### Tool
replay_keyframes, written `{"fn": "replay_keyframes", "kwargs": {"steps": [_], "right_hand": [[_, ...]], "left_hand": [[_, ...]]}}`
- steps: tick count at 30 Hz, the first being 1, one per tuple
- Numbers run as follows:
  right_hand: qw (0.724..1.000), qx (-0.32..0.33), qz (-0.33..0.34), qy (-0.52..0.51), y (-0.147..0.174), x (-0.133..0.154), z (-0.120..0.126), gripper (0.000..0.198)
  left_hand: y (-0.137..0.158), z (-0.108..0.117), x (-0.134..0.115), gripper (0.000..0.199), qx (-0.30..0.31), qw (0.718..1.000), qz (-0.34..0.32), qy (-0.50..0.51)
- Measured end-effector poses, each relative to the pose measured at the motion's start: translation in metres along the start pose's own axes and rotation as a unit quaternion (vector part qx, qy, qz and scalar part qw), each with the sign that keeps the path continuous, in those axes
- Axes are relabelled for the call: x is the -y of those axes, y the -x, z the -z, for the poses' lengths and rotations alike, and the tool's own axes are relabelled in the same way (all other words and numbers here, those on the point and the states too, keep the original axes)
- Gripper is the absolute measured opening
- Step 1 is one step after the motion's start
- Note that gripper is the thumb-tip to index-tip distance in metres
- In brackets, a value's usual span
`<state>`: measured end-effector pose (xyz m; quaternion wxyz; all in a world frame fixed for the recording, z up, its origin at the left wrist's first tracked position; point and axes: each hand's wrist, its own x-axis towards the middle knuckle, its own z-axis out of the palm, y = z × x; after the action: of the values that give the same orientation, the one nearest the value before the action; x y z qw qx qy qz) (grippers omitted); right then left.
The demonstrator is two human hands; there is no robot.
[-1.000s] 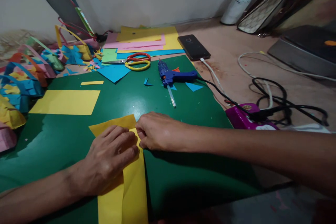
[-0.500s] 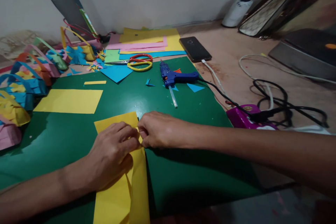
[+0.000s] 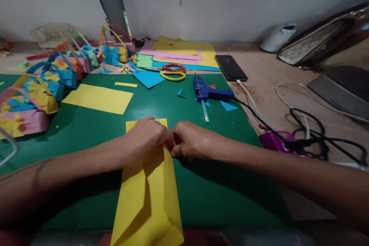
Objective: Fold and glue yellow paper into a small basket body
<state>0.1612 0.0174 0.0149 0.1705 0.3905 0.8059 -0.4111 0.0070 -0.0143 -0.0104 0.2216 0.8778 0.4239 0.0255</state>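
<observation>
A sheet of yellow paper (image 3: 155, 207), folded lengthwise on its right side, lies in front of me and reaches past the near table edge. My left hand (image 3: 150, 136) is closed over the upper part of the sheet, its fingertips hidden behind the knuckles. Right beside it, my right hand (image 3: 184, 140) pinches the right folded edge of the same paper. Both hands nearly touch. Beyond them a blue glue gun (image 3: 206, 91) with a clear glue stick rests on the green mat (image 3: 225, 203). A flat yellow rectangle of paper (image 3: 98, 98) lies to the left.
Several small paper baskets (image 3: 57, 80) line the left side. Scissors (image 3: 173, 72) and stacked coloured paper (image 3: 184, 52) lie at the back. A phone (image 3: 230, 68) on a white cable, a purple power strip (image 3: 273, 141) and tangled cords (image 3: 314, 123) occupy the right.
The view has swung, so the table things appear farther right. My left hand has turned and closed into a tighter grip at the fold; my right hand stays at the paper's edge.
</observation>
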Motion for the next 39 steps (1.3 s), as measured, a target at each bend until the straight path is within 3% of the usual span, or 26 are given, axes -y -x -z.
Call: {"fn": "replay_keyframes", "kwargs": {"steps": [7, 18, 29, 35, 39], "right_hand": [[1.0, 0.004, -0.007, -0.019, -0.002, 0.001, -0.001, 0.007], [0.999, 0.025, -0.027, -0.031, -0.003, 0.003, 0.0, 0.012], [0.999, 0.012, -0.029, -0.04, -0.003, 0.001, 0.0, 0.013], [0.999, 0.006, -0.039, -0.034, -0.003, -0.001, -0.001, 0.014], [0.999, 0.005, -0.033, -0.03, -0.001, 0.0, 0.001, 0.015]], "left_hand": [[-0.002, 0.005, -0.005, 0.022, 0.002, 0.998, 0.057, -0.014], [-0.007, 0.007, -0.005, 0.02, -0.011, 0.998, 0.054, -0.009], [-0.006, 0.012, -0.008, 0.023, 0.023, 0.998, 0.066, -0.005], [-0.008, 0.015, -0.011, 0.005, 0.006, 0.992, 0.099, -0.073], [-0.009, 0.015, -0.008, 0.008, -0.005, 0.989, 0.106, -0.104]]}}
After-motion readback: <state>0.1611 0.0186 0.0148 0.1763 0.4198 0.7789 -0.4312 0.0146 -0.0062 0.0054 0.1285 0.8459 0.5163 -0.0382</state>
